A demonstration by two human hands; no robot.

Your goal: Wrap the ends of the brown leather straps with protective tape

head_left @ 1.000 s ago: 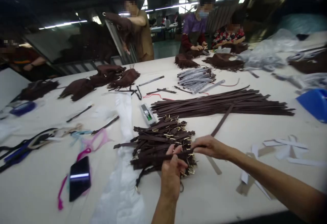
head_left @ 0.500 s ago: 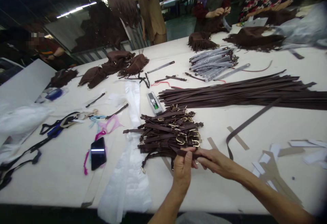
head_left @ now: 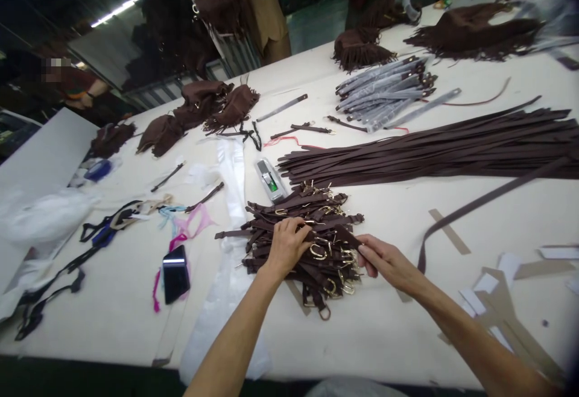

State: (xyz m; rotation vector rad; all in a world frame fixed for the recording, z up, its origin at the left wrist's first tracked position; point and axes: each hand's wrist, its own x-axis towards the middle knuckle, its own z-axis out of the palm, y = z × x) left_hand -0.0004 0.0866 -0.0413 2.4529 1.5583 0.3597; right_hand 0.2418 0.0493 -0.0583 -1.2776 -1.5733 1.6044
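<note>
A heap of short dark brown straps with gold buckles point(head_left: 294, 211) lies in front of me. My left hand point(head_left: 287, 245) is over the middle of this heap, fingers curled and closed on one of the buckled straps; their tips are partly hidden. At the heap's right side, my right hand point(head_left: 384, 261) pinches the end of a long brown strap point(head_left: 347, 237) between thumb and fingers. What seems to be the same strap's other stretch loops out behind the right wrist and runs up toward the long strap bundle point(head_left: 425, 152).
A clear-cased tool point(head_left: 270, 181) lies behind the heap; plastic-wrapped straps point(head_left: 384, 92) are farther back. White plastic film point(head_left: 233, 174) and a phone point(head_left: 175, 274) are on the left, card scraps point(head_left: 497, 300) on the right. Fringed brown bags point(head_left: 362, 47) and co-workers line the far side.
My left hand has left the strap end both hands held and moved up and left onto the heap. The right hand keeps the strap, slightly higher. The view has tilted down a little.
</note>
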